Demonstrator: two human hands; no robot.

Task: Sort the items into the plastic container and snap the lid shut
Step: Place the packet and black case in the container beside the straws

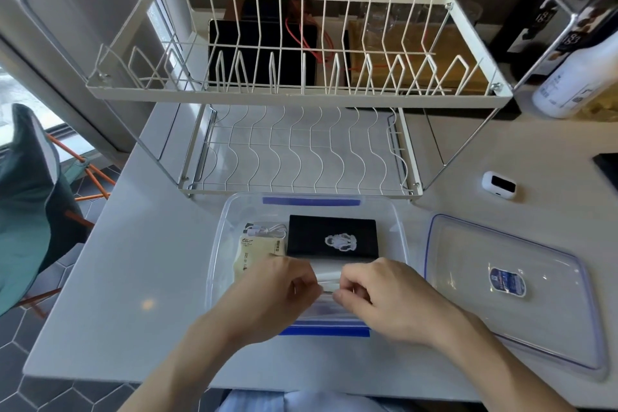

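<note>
Both my hands, left hand (284,281) and right hand (374,288), pinch a white item (329,278) with curled fingers over the open container (217,244); its lid (515,294) lies beside.

We are at a home kitchen counter: a white two-tier dish rack (297,90) stands at the far side of the pale countertop (133,278), a milk bottle (578,70) sits far right, and dark hexagonal floor tiles (20,361) show at near left beside a chair with orange legs (90,174) by a window (20,97).
</note>
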